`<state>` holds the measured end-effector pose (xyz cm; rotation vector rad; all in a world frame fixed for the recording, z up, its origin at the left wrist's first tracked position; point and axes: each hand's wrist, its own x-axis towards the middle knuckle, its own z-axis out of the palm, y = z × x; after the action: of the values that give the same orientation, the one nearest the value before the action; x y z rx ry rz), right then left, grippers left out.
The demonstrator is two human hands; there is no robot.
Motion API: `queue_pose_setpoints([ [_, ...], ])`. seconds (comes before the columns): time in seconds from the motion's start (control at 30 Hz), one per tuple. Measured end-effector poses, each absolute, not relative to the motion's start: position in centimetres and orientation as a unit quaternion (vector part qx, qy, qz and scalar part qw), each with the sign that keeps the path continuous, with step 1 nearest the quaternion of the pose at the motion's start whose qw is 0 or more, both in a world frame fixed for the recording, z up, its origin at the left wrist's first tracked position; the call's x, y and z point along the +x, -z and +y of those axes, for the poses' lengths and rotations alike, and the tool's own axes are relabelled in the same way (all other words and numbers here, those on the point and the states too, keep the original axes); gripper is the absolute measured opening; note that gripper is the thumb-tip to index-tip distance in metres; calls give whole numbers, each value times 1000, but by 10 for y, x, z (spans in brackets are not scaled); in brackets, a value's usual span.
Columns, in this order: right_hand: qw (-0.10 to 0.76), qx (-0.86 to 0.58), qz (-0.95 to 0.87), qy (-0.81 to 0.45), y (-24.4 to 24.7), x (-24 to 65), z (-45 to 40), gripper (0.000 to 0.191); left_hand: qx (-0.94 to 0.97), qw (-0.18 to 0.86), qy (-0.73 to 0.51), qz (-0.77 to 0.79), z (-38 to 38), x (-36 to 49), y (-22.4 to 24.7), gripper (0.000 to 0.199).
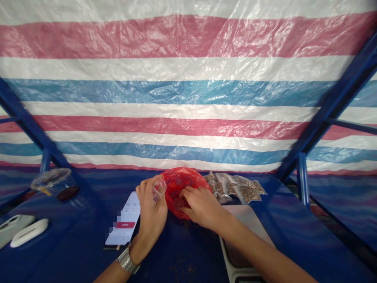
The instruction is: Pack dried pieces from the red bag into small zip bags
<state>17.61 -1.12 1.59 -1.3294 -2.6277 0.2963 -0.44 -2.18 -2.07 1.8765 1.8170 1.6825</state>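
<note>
A red plastic bag [188, 179] stands with its mouth spread at the far side of the blue table. My left hand [151, 206], with a metal watch on its wrist, is beside the bag's left edge. Its fingers are closed round a small clear plastic bag [159, 188]. Inside the mouth of the red bag is my right hand [198, 206], its fingers curled together over the dark contents. What those fingertips hold, if anything, is hidden.
Several clear bags of brown bits [240, 186] lie right of the red bag. A flat scale [247, 220] sits under my right forearm. To the left are a lit phone [125, 220], a clear plastic tub [55, 184] and a white case [29, 232]. Blue frame bars [319, 114] flank the striped sheet.
</note>
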Motion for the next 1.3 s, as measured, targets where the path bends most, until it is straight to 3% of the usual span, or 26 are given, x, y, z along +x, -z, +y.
queue_pose_setpoints([
  [0.23,142,-478,-859,-114,-30,195,-3,19,606,68,-512,605,-22,-4,28,27],
  [0.43,81,-516,-852,-30,-25,202,7,35,645,-37,-473,599,-28,0,14,16],
  [0.53,70,-504,-861,-10,-21,202,7,32,609,-62,-510,605,-24,-1,13,22],
  [0.7,80,-477,-875,-21,-17,205,6,34,584,126,-500,627,-10,-5,36,50],
  [0.87,69,-464,-882,-49,-14,210,7,41,580,364,-427,590,-10,-1,42,45],
  [1.1,71,-484,-872,-25,-13,212,12,40,511,351,-579,530,-16,3,13,30],
  [1.3,62,-477,-876,-39,-18,209,10,31,480,375,-562,560,-16,9,19,50],
])
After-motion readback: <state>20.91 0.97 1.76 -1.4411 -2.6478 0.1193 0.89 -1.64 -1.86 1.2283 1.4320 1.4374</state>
